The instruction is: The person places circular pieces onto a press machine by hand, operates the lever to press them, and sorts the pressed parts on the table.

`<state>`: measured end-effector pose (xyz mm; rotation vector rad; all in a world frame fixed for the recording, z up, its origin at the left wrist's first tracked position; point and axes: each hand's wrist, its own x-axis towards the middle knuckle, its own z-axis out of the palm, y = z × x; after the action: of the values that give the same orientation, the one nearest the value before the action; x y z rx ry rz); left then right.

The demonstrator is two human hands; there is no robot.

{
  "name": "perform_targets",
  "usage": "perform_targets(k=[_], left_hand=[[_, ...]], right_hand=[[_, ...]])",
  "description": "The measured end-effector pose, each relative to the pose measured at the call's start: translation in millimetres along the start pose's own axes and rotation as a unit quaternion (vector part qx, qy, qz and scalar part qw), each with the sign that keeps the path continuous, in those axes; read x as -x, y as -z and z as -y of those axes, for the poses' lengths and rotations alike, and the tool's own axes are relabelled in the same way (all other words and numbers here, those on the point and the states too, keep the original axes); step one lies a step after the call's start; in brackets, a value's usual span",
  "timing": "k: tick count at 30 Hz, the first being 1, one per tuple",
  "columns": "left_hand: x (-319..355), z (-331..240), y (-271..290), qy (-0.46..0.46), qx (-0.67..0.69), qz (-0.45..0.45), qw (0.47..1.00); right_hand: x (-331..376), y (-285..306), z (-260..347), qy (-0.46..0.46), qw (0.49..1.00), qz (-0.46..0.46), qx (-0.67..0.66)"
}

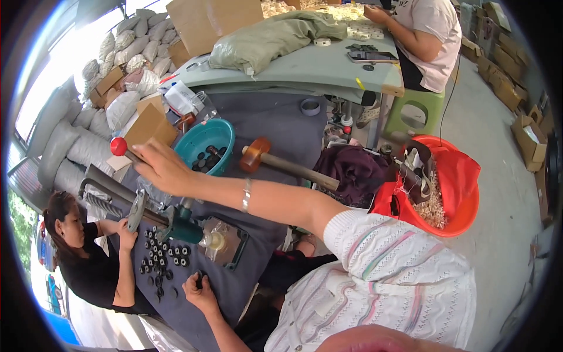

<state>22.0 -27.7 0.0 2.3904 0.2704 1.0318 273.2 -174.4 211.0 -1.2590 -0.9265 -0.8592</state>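
Right hand (161,167) grips red-knobbed press lever (119,146), frame left; left hand (198,291) on small black rings (164,258), lower left; teal bowl (206,145) above.

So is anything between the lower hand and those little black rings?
No, nothing visible. The left hand lies right at one black ring on the dark table, and the other rings sit just beside it, uncovered.

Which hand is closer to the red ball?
Right. The right hand grips the lever just beside the red ball. The left hand is far below it, on the dark cloth by the black rings.
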Motion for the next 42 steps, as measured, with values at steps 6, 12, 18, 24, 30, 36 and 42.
perform_targets(k=[6,12,18,24,30,36,42], left_hand=[[0,5,7,0.005,-0.027,0.016,0.999],[-5,-4,5,-0.005,-0.013,0.006,1.0],[0,-7,6,0.019,-0.006,0.02,1.0],[1,-8,6,0.019,-0.023,0.035,0.999],[-9,-6,3,0.013,-0.028,0.035,0.999],[-11,-8,3,0.016,-0.04,0.028,0.999],[4,-4,4,0.018,-0.025,0.028,0.999]], right_hand=[[102,77,-3,-0.036,0.993,0.088,0.073],[172,141,-21,-0.153,0.944,0.188,0.223],[198,144,-21,-0.183,0.93,0.218,0.233],[197,150,-9,-0.154,0.939,0.213,0.224],[188,142,-21,-0.138,0.927,0.234,0.257],[192,144,-19,-0.135,0.917,0.257,0.275],[199,146,-12,-0.14,0.911,0.28,0.268]])
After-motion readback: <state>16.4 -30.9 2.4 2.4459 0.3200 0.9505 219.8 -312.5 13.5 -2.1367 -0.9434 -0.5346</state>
